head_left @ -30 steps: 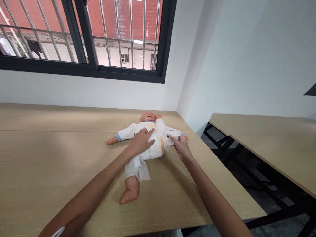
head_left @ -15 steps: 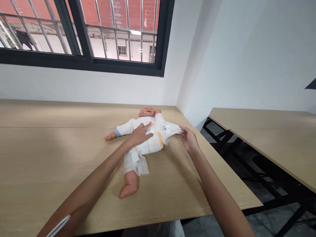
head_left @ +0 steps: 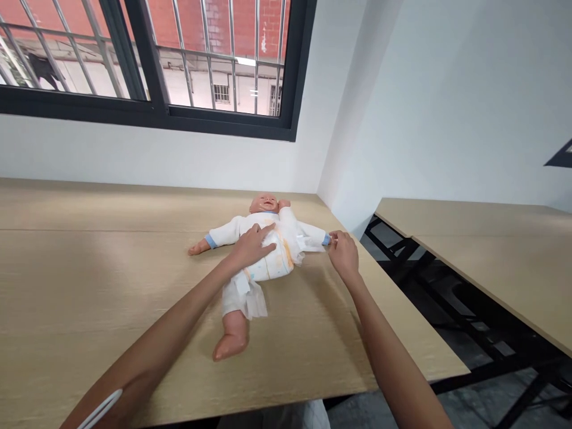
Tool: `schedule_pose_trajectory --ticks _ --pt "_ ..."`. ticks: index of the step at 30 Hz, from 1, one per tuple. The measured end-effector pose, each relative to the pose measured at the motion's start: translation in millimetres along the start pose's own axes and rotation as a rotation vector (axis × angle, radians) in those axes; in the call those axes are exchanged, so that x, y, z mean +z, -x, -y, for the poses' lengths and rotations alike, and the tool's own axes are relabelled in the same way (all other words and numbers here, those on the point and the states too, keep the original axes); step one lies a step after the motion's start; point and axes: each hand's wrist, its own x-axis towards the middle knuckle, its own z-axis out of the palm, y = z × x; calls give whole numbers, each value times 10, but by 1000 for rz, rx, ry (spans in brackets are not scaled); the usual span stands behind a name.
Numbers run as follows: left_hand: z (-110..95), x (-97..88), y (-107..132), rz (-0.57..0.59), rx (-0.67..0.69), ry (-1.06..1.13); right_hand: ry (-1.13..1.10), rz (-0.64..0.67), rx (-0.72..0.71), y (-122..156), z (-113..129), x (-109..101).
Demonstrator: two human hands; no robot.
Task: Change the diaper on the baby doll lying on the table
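A baby doll [head_left: 263,205] in a white top lies on its back on the wooden table [head_left: 89,286], head toward the wall, one bare leg [head_left: 230,336] pointing at me. A white diaper [head_left: 274,262] with orange markings covers its belly. My left hand [head_left: 250,247] rests flat on the diaper and belly, fingers stretched out. My right hand [head_left: 344,253] is at the doll's right side, fingers pinched on the diaper's side flap [head_left: 313,243] near the doll's blue cuff.
A barred window [head_left: 156,59] runs along the white wall behind the table. To the right, past a gap with black metal frames [head_left: 447,298], stands a second wooden table [head_left: 491,238]. The table's right edge lies close to my right hand.
My right hand moved from the doll's waist out to the right, drawing the diaper flap sideways. My left hand stayed on the belly. The view dropped slightly.
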Motion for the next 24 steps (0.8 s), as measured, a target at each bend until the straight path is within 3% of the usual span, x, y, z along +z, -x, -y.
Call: schedule_pose_trajectory --ticks 2,7,11,19,24 --pt "-41 -13 19 -23 24 -46 -171 -7 -78 26 96 12" --pt "-142 -34 57 -69 143 -194 -443 176 -268 194 416 170" --pt "-141 4 72 -10 141 -214 -488 151 -212 221 441 263" --pt "-131 -75 139 192 153 -218 -444 -2 -27 52 240 154" --pt "-85 -123 132 215 207 -189 -383 -29 -24 7 114 180"
